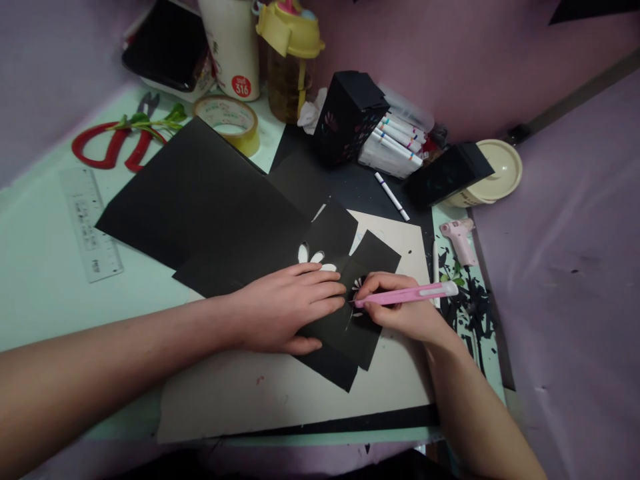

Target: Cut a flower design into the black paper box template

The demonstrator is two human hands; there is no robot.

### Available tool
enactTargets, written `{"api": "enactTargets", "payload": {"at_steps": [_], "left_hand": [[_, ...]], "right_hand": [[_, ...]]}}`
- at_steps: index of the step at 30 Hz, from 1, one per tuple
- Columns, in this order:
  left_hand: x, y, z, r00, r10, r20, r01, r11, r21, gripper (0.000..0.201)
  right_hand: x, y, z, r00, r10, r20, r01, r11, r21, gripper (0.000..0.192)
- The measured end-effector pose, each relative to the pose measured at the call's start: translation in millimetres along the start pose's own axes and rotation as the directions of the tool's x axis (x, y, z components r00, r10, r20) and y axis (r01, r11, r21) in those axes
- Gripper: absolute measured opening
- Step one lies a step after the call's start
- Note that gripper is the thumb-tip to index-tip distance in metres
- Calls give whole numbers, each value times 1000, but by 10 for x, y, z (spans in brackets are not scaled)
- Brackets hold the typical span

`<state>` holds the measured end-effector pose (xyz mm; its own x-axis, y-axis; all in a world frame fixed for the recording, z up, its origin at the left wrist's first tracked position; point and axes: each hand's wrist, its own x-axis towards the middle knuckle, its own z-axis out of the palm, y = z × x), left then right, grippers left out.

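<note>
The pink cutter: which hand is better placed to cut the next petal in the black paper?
The right hand. It already holds the pink cutter with its tip at the petal cuts in the black paper. The left hand lies flat, pressing that paper down.

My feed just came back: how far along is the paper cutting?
Done: three petal holes show white in one black sheet. In hand: the right hand works a pink craft knife on a smaller cutout in the small black sheet that the left hand flattens. Left: that pattern looks partial; the large black sheets look uncut.
</note>
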<state>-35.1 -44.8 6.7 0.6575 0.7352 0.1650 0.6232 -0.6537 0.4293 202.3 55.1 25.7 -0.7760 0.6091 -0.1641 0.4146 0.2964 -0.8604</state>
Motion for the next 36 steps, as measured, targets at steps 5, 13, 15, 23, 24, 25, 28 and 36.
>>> {"api": "enactTargets", "payload": {"at_steps": [5,13,15,23,24,25,28,36], "left_hand": [[-1,-9,13,1000,1,-10,-1,1000,-11,57],[3,-15,24,1000,5,9,-5,1000,3,56],[3,-13,15,1000,8,5,-8,1000,2,56],[10,-8,8,1000,3,-2,-3,1000,-6,55],[9,-8,8,1000,2,0,-2,1000,-3,55],[9,-7,8,1000,2,1,-2,1000,-2,55],[6,-8,6,1000,3,2,-3,1000,1,54],[3,-8,0,1000,9,-27,-9,1000,-21,55]], "right_hand": [[-2,1,-10,1000,17,14,-17,1000,9,15],[-13,5,-37,997,-6,72,7,1000,-7,17],[-11,5,-37,997,-21,72,21,1000,-4,17],[-17,-12,-42,997,8,75,-7,1000,-8,16],[-18,-11,-40,997,14,72,-13,1000,-8,15],[-19,-8,-38,997,18,69,-17,1000,-8,15],[-20,1,-33,998,14,58,-14,1000,2,13],[-24,-11,-49,995,-42,88,42,999,2,15]]}}
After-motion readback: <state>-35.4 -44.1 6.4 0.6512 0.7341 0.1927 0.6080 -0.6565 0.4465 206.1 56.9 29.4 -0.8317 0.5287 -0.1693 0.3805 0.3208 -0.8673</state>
